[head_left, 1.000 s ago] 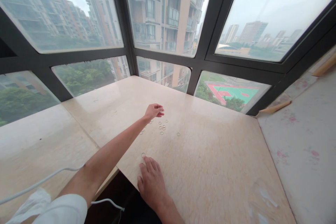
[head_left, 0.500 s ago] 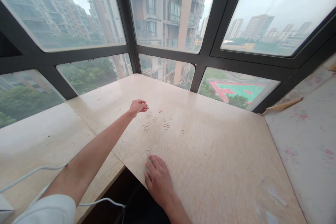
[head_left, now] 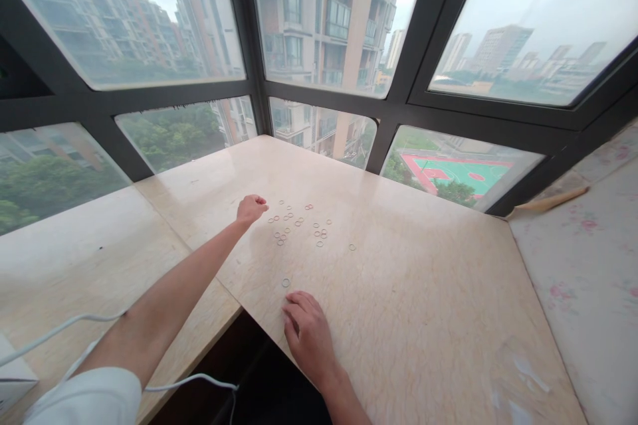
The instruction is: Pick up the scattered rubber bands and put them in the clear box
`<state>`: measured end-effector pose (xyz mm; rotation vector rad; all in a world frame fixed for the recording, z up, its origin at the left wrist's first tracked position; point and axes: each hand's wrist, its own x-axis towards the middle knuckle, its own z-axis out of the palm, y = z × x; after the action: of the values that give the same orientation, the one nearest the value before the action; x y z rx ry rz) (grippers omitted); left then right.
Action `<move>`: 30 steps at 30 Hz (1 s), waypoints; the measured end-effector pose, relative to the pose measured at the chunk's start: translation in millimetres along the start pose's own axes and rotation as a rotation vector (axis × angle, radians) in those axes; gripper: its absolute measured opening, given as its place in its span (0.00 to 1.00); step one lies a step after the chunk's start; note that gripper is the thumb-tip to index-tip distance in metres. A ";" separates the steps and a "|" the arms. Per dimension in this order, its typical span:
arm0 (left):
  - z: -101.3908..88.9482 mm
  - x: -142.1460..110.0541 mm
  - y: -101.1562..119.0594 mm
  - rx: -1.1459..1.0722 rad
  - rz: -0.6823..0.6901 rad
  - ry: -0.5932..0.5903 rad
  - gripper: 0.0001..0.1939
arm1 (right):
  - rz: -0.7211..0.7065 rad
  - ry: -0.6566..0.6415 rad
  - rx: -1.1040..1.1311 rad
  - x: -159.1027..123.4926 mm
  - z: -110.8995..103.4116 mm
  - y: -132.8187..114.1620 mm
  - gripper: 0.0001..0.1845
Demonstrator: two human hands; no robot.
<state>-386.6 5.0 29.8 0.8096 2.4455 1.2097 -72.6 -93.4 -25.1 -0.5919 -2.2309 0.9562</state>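
Pale worktop: scattered rings lie just right of the nearer left hand, pinched closed, contents unclear; right hand rests unclenched.

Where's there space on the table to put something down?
The biggest bare patch of table lies between the right hand and the flowery wall, except for some whitish bits. Another lies between the rings and window frame. It's crowded with rings just right of the left hand.

Soft daylight from windows, edges seemingly stretched
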 end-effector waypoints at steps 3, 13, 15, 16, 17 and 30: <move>12.3 -9.2 8.7 -0.003 0.072 -0.088 0.08 | 0.002 0.015 0.034 0.9 0.0 0.7 0.13; 61.3 -33.6 48.2 0.043 0.416 -0.384 0.22 | -0.006 0.053 0.124 0.8 -0.5 2.7 0.15; 59.3 -32.5 36.9 0.152 0.447 -0.373 0.23 | 0.000 0.056 0.139 0.2 -0.7 3.7 0.14; 57.7 -33.4 28.7 0.204 0.460 -0.362 0.24 | 0.004 0.056 0.145 0.0 -0.7 4.2 0.14; 56.1 -35.6 19.4 0.251 0.474 -0.352 0.25 | 0.007 0.055 0.150 -0.3 -0.6 4.8 0.14; 41.2 -119.3 -58.7 0.557 0.807 -0.383 0.24 | 0.003 0.080 0.186 -0.6 -1.7 8.3 0.14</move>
<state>-292.1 -69.4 -40.3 2.0957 2.1722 0.4360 -69.8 -87.7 -30.7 -0.5395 -2.0440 1.1082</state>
